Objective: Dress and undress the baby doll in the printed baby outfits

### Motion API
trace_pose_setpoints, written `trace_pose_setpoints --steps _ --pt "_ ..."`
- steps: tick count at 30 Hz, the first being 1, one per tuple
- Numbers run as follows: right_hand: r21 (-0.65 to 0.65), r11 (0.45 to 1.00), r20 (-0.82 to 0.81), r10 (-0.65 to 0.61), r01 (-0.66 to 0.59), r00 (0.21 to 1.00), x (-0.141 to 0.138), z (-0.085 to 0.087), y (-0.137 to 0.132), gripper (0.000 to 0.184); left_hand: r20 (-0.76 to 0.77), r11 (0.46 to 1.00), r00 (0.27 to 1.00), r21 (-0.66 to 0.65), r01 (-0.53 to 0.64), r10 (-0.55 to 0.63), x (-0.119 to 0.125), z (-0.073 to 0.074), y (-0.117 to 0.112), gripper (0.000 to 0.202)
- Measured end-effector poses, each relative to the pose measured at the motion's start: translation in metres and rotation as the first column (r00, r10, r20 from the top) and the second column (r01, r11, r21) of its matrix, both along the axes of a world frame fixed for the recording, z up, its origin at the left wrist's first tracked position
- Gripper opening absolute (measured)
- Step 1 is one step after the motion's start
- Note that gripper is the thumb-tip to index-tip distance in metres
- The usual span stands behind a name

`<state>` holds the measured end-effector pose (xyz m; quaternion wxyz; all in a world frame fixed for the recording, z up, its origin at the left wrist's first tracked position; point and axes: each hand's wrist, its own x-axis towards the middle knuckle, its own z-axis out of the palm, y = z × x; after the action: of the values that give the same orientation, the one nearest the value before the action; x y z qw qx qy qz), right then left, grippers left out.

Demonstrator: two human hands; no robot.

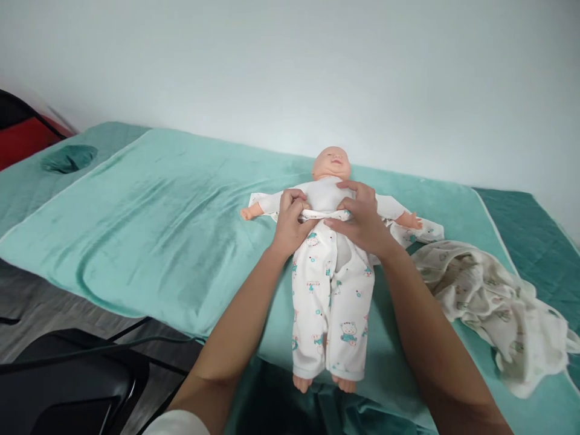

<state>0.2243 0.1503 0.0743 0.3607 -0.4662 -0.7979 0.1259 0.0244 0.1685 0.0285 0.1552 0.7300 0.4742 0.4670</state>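
Note:
A baby doll [334, 163] lies on its back, head toward the wall and feet near the bed's front edge. Its torso and upper arms look white. White baby pants [348, 332] with small printed figures cover its legs. At the waist, my left hand [292, 220] pinches the waistband on one side. My right hand [362, 217] grips the other side between thumb and fingers, its index finger extended over the doll's chest. Beneath the doll's arms a printed baby shirt [430, 231] lies spread out, mostly hidden by the body.
Crumpled printed baby clothing or cloth [493, 308] lies to the right on the green bed cover [149, 223]. The bed stands against a white wall [272, 72]. A black chair [77, 386] is at lower left, and a red and black object [22, 139] at far left.

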Motion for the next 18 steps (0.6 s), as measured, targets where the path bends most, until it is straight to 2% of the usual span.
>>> trace_pose_setpoints --steps 5,10,12,14,16,18 --pt "-0.064 0.997 -0.203 0.020 -0.034 0.979 0.031 -0.002 -0.030 0.041 -0.018 0.995 1.000 0.102 0.004 -0.002 -0.004 -0.003 0.003 0.032" --pt "-0.169 0.976 -0.398 0.058 -0.135 0.915 0.057 -0.014 -0.053 0.042 -0.031 0.997 0.999 0.075 -0.032 0.035 -0.006 -0.008 0.005 0.030" --pt "-0.233 0.964 -0.387 0.027 -0.126 0.922 0.057 -0.018 -0.057 0.043 -0.006 0.996 0.999 0.078 -0.043 0.043 -0.007 -0.011 0.007 0.028" --pt "-0.287 0.957 -0.308 -0.058 -0.035 0.950 0.052 -0.020 -0.058 0.049 0.034 0.995 0.997 0.067 -0.069 0.066 -0.008 -0.014 0.011 0.025" --pt "-0.338 0.940 -0.241 -0.141 0.053 0.960 0.047 -0.023 -0.057 0.055 0.069 0.995 0.993 0.023 -0.097 0.095 -0.009 -0.017 0.017 0.022" --pt "-0.382 0.922 -0.238 -0.168 0.067 0.957 0.044 -0.026 -0.055 0.058 0.097 0.993 0.988 -0.030 -0.114 0.117 -0.009 -0.018 0.025 0.020"
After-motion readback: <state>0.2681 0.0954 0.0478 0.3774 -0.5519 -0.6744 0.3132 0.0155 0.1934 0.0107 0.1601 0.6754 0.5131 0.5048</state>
